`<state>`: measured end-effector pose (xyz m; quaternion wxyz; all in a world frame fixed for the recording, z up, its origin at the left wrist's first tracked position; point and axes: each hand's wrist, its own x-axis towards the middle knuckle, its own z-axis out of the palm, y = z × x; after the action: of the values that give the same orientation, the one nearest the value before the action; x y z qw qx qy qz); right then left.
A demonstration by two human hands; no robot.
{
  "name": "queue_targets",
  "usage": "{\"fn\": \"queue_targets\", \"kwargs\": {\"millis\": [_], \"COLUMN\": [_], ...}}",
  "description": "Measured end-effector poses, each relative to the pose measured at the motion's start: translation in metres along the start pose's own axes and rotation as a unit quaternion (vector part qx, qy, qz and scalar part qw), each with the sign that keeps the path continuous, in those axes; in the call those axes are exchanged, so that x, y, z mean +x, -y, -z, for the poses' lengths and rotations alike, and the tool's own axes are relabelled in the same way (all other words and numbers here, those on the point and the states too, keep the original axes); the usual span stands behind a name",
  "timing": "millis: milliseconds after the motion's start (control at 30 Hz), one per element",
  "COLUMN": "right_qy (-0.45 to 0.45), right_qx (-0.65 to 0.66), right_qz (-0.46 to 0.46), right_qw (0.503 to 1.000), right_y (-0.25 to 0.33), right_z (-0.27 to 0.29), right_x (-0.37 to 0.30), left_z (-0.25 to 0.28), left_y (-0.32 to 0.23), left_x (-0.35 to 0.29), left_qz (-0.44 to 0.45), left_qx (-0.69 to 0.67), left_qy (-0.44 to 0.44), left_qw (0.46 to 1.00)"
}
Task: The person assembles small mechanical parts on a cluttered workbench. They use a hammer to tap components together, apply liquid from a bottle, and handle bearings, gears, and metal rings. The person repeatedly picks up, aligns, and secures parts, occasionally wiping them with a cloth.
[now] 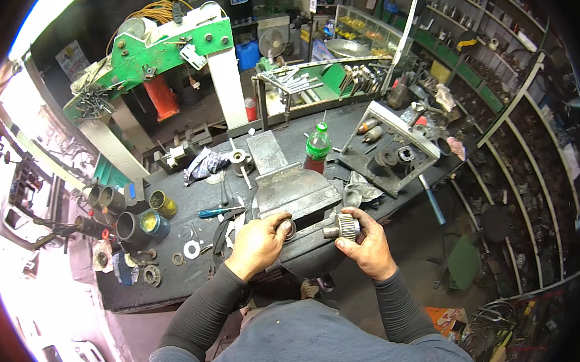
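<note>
Standing right by the bench here. Closest to the person, the right hand (pixel 367 242) is closed around a small gear (pixel 345 227), a toothed steel wheel with a short stub shaft sticking out. Its long axis lies roughly level, and the stub points left toward the other hand, just above the near edge of the vise (pixel 295 195). The left hand (pixel 257 243) is curled too, fingertips pinching a small ring (pixel 288 229) against the vise's front. The hands are near each other but not touching, a short gap between them over the vise.

Past the left hand, on the dark bench (pixel 177 288), there's a blue screwdriver (pixel 216 212), a few washers (pixel 190 249) and some open tins (pixel 153 222) with yellowish grease. Behind the vise stands a bottle (pixel 316 148) with a green cap and reddish liquid, and a rag (pixel 204 164) lies off to its left. To the right is a tray (pixel 396 150) with more round parts. Farther back looms a green and white press (pixel 172 53), and shelves (pixel 493 59) packed with parts curve along the right wall.
</note>
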<state>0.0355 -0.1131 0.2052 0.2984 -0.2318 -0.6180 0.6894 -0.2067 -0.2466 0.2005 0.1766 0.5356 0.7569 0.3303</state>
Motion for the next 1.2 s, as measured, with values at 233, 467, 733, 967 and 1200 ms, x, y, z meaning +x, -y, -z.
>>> {"fn": "queue_targets", "kwargs": {"millis": [233, 467, 733, 967, 1200], "right_qy": [0.059, 0.161, 0.222, 0.201, 0.097], "right_qx": [-0.173, -0.349, -0.499, -0.56, -0.513], "right_qz": [0.047, 0.205, 0.198, 0.165, 0.219], "right_qw": [0.982, 0.9, 0.814, 0.787, 0.824], "right_y": [-0.012, 0.03, 0.043, 0.054, 0.02], "right_z": [0.004, -0.038, -0.07, -0.08, -0.078], "right_x": [0.035, 0.075, 0.075, 0.064, 0.047], "left_z": [-0.016, -0.004, 0.013, -0.002, -0.012], "left_y": [-0.008, 0.029, 0.042, 0.032, 0.033], "left_x": [-0.005, -0.028, -0.048, -0.019, 0.013], "left_qz": [0.036, 0.089, -0.028, -0.188, -0.154], "left_qx": [0.077, -0.129, -0.178, -0.233, -0.247], "left_qy": [-0.078, -0.212, -0.173, 0.028, 0.036], "left_qw": [0.993, 0.965, 0.968, 0.954, 0.956]}}
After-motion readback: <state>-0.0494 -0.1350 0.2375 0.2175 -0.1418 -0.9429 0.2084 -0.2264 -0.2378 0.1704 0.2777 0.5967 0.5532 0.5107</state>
